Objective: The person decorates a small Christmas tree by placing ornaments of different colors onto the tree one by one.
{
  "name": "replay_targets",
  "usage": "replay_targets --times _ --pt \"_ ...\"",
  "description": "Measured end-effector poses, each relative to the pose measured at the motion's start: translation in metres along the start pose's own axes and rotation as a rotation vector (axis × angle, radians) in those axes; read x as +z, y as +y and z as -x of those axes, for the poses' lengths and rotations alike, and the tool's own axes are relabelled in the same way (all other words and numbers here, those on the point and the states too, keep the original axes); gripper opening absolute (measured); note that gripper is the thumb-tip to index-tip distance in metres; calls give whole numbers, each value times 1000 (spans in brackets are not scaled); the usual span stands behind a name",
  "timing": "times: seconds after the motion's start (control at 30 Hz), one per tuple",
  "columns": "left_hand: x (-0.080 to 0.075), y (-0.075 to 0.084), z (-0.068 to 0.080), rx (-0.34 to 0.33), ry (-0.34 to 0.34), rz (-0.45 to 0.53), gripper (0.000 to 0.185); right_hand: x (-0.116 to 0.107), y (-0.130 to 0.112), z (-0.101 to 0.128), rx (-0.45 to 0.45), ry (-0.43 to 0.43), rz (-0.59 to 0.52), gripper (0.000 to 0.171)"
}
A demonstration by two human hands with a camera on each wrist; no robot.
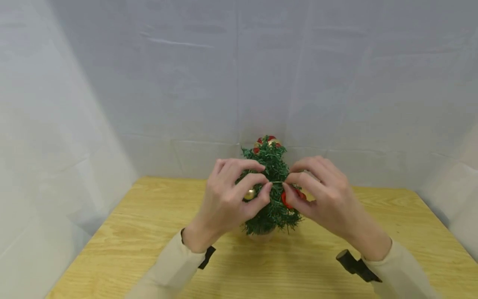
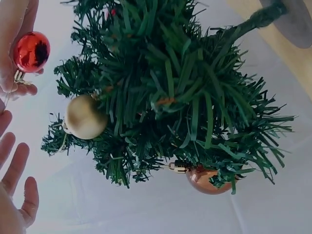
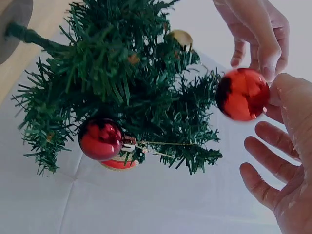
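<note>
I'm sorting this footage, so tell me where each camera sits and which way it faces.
Head: above, looking forward and down at the small tree on the wooden table; both hands and sleeves show.
Left wrist: low, looking up through the branches; left hand shows.
Right wrist: low, looking up; right hand shows.
Both wrist views share the red bauble.

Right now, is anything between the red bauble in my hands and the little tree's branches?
Nothing visible: the red bauble hangs by its gold loop, stretched between left hand and right hand, just off the tree.
</note>
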State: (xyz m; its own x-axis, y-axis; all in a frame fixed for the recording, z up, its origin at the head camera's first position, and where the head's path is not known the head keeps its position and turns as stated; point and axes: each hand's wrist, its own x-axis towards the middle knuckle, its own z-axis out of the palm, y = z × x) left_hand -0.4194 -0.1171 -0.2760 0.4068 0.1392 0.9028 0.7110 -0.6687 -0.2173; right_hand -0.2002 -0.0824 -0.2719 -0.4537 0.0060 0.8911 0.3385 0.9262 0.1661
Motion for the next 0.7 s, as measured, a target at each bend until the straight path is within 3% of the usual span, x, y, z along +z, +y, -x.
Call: replay_targets --times 0.4,0.53,0.7 --pt "6 -14 -15 -32 -57 -10 8 3 18 -6 110 -57 -34 28" --pt "9 -18 -17 -98 -77 41 7 6 20 -10 151 -54 -50 7" --pt "11 -23 -23 -213 -114 132 8 9 24 -17 205 -38 -54 9"
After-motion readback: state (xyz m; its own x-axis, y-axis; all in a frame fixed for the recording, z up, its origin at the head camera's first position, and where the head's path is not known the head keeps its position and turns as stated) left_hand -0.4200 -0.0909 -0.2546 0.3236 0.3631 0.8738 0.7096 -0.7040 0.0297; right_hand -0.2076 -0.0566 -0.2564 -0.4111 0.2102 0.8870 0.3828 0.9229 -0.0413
